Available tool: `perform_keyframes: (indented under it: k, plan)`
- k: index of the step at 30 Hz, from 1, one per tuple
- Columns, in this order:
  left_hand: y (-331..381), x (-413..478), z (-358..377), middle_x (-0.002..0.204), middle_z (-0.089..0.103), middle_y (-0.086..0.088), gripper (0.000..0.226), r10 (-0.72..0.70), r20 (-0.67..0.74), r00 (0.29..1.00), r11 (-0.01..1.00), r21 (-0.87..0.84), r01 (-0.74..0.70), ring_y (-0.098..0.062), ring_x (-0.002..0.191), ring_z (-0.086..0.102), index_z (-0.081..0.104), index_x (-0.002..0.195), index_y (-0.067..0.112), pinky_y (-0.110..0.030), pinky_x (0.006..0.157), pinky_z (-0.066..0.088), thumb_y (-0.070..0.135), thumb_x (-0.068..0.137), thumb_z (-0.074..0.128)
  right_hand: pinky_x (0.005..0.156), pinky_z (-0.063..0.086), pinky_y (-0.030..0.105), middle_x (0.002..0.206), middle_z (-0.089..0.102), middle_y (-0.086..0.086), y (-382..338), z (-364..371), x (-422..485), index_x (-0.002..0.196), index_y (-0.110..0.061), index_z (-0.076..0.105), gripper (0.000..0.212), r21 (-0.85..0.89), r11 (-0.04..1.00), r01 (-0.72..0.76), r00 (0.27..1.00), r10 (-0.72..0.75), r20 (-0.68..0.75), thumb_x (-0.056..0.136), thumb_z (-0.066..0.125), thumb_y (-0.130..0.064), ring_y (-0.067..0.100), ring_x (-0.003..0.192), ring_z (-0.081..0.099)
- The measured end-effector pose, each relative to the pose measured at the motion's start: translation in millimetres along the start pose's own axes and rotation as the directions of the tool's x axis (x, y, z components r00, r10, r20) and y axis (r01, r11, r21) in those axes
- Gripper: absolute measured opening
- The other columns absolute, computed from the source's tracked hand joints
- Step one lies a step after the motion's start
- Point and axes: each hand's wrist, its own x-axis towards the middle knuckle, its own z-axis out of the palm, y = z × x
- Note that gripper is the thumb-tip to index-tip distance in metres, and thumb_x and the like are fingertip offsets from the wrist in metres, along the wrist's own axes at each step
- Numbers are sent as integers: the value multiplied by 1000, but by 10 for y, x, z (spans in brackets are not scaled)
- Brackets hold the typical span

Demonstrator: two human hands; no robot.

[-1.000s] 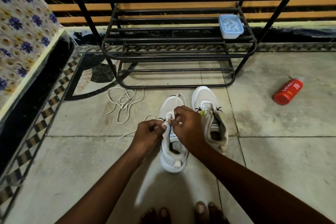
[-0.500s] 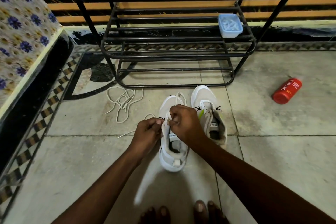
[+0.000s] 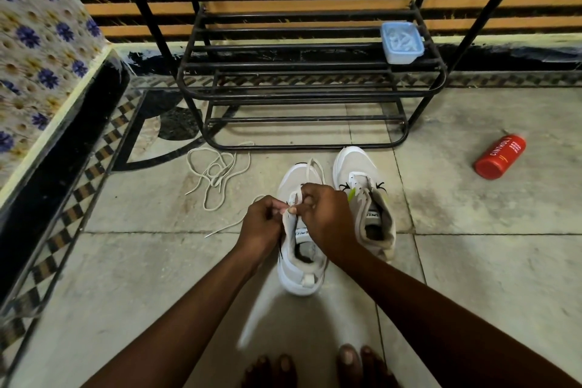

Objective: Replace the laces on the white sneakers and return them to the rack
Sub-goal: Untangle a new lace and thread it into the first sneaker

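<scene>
two white sneakers sit side by side on the tiled floor [image 3: 472, 277] in front of the black metal rack [image 3: 315, 85], toes toward it. we see both hands meeting over the left sneaker [image 3: 299, 249], at its tongue. the left hand [image 3: 263, 224] is curled closed, fingertips pinching a lace end at the eyelet area. the right hand [image 3: 327, 217] is also closed, gripping the tongue and the lace beside it. a white lace [image 3: 315, 168] loops over this shoe's toe. the right sneaker [image 3: 365, 195] stands unlaced, touching nobody. a loose pile of old laces [image 3: 217, 172] lies left of the shoes. a red can [image 3: 500, 157] lies on its side at right, well apart. a blue tub [image 3: 401, 41] sits on a rack shelf. bare toes [image 3: 346, 362] show at bottom.
</scene>
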Motion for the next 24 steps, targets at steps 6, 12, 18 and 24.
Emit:
perform_keyframes:
  k: [6,12,18,24]
  plan:
    - [15,4,-1,88,72,-5,5,17,-26,1000,990,143,-13,-25,88,69,64,86,17,-45,81,56,20,89,66,73,51,41,86,56,-2,22,44,-201,85,-21,55,19,32,998,49,991,-45,-127,71,64,-31,23,78,58]
    - [26,86,-23,84,71,-6,13,-9,-55,998,987,161,18,-19,73,62,59,83,14,-31,65,50,7,95,58,79,45,41,93,46,0,87,30,-384,91,-13,52,31,-53,989,136,980,-142,-139,63,58,-1,28,87,52]
    - [226,137,-172,77,65,-6,15,285,-166,944,874,449,-185,-26,73,59,52,84,11,-34,62,41,-4,84,54,75,40,34,91,43,-4,132,21,-422,86,-15,48,34,21,999,31,990,-28,-137,58,54,3,18,83,45]
    - [563,293,-390,80,74,-3,23,313,-297,902,940,234,-249,-25,82,74,44,89,17,-38,75,54,-2,84,34,77,36,32,92,42,-1,138,30,-413,85,-17,43,32,32,999,-7,994,10,-111,57,47,-3,18,84,41]
